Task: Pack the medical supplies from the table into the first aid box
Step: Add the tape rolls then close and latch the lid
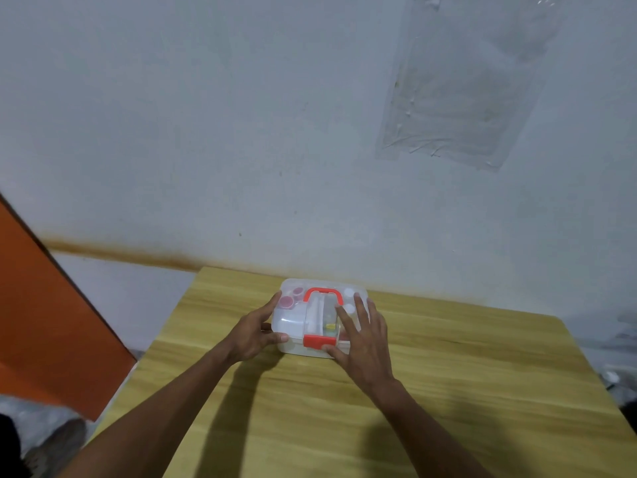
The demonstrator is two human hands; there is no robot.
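While the first aid box sits closed on the wooden table near the wall, my left hand grasps its left side, my right hand lies flat on the lid, thumb at the red latch.

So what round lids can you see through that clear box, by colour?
Seen through the clear plastic first aid box with red handle:
Pink round lids: 2
White round lids: 2
Total: 4

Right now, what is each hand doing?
Left hand: open, gripping the left end of the clear plastic first aid box with red handle.
Right hand: open, fingers spread flat on its lid.
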